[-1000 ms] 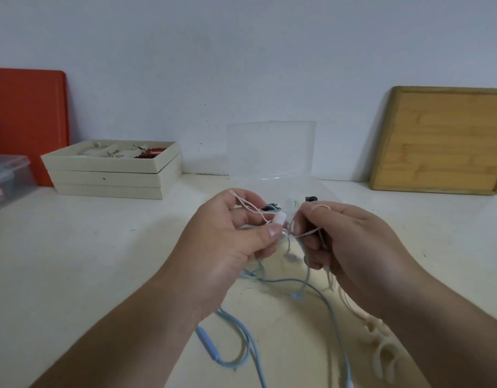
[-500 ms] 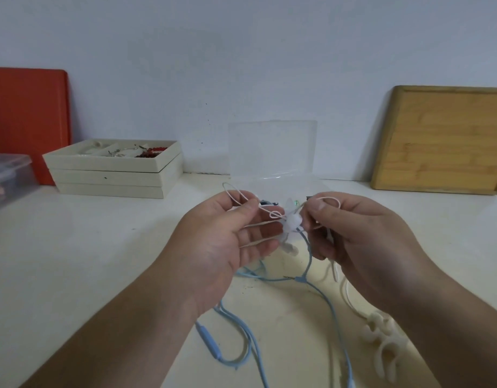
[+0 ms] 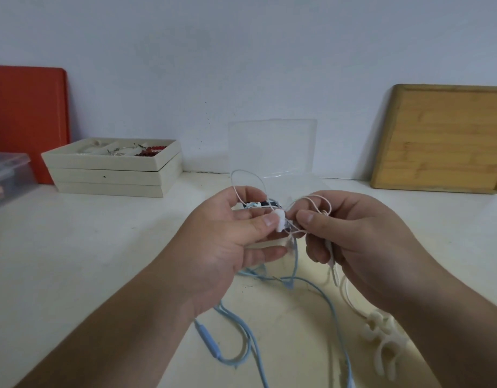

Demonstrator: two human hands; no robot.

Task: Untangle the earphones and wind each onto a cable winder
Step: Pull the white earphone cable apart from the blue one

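Where half a second earlier the white cord loops sat low, they now stand taller: left hand (image 3: pixel 230 242) pinching white earbud (image 3: pixel 280 219); right hand (image 3: pixel 351 242) pinching white earphone cord (image 3: pixel 316 198); blue earphones (image 3: pixel 241 329) on table (image 3: pixel 73 275); cable winder (image 3: pixel 384 345) beside right wrist

Two bare forearms, hands (image 3: pixel 297 245) without sleeves, rings or gloves

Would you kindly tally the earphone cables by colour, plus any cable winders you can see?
White earphone cable, held by the left hand and right hand: 1
Blue earphone cable, lying on the table: 1
Cream cable winder, on the table: 1
Small white winder, pinched between the hands: 1
Total: 4
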